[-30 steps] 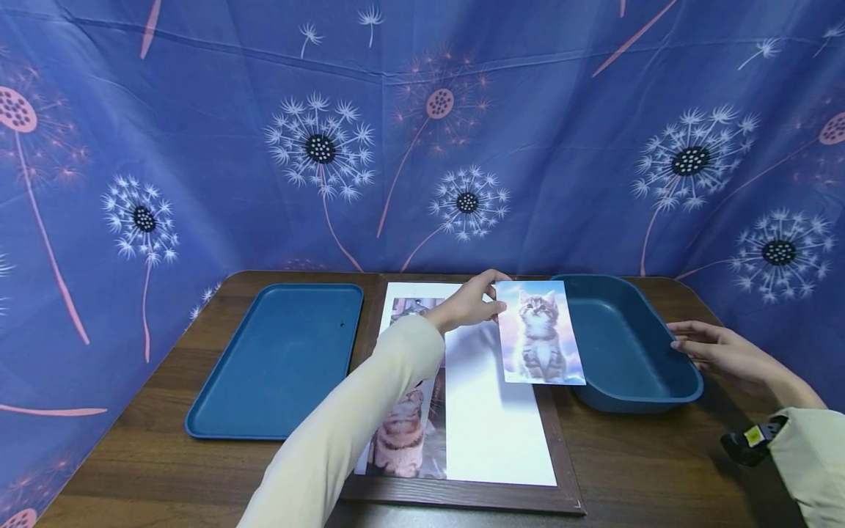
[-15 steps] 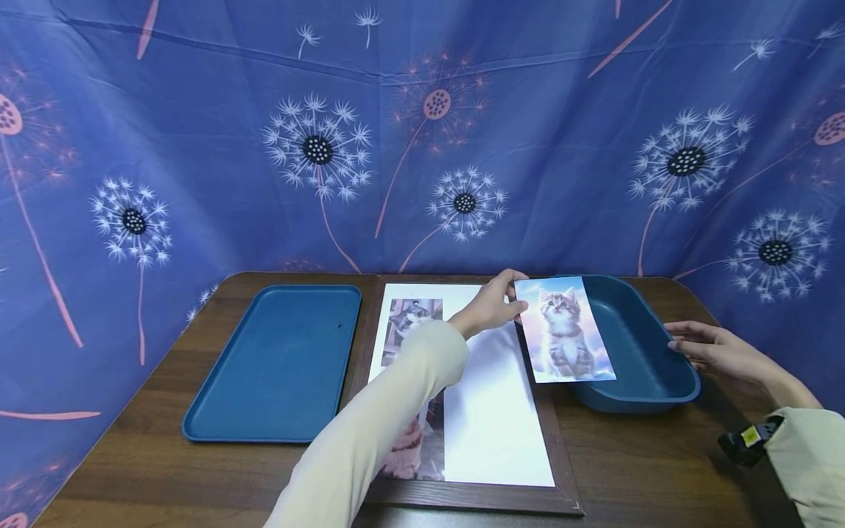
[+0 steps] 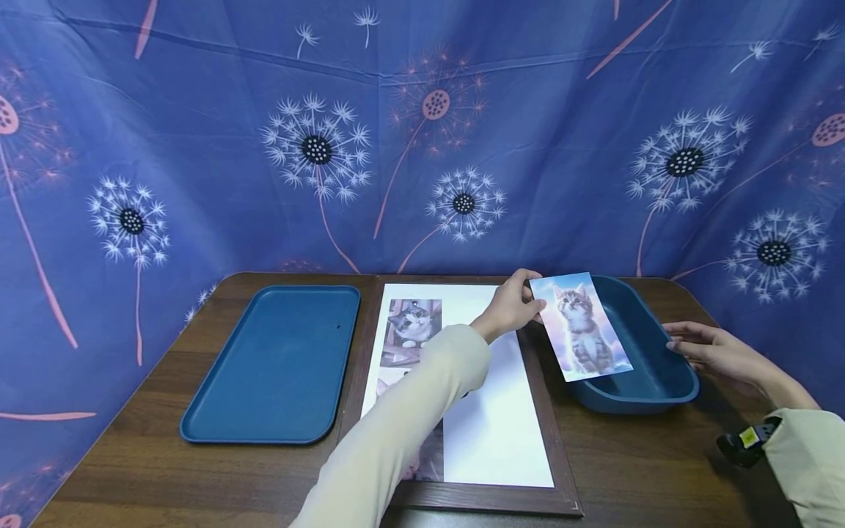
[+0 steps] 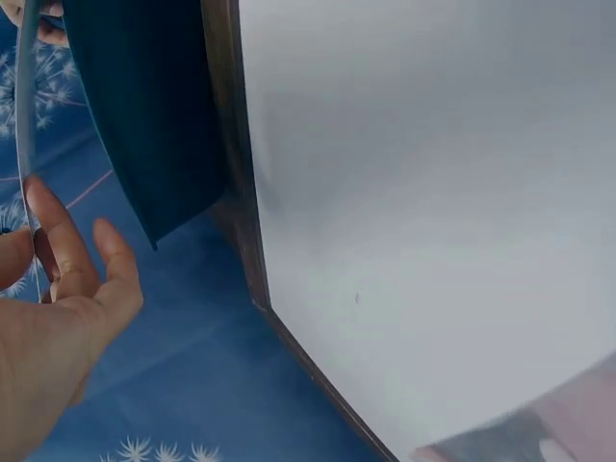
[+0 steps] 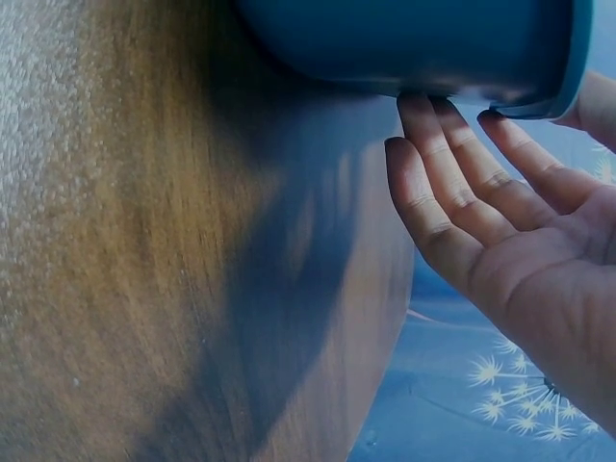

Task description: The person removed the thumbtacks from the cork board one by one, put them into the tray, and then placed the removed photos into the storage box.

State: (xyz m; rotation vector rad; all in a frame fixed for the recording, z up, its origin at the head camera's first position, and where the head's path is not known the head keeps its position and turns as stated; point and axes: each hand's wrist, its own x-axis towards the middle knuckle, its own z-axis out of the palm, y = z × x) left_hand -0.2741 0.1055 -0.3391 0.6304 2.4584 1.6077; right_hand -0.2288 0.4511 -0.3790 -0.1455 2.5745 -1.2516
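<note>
A picture card of a seated grey tabby kitten (image 3: 584,330) was held tilted in front of the left part of a deep blue bin (image 3: 650,401), hiding part of it. The left hand (image 3: 515,304) pinched the card's upper left edge between thumb and fingers. The right hand's (image 3: 726,356) nearly straight, slightly spread fingers touched the bin's outer right wall. Left of the bin lay a brown-framed white board (image 3: 495,433) bearing cat photos (image 3: 414,323), then a shallow blue tray (image 3: 277,359), all on a wooden table (image 3: 640,469) before a dandelion-patterned blue cloth (image 3: 541,147).
</note>
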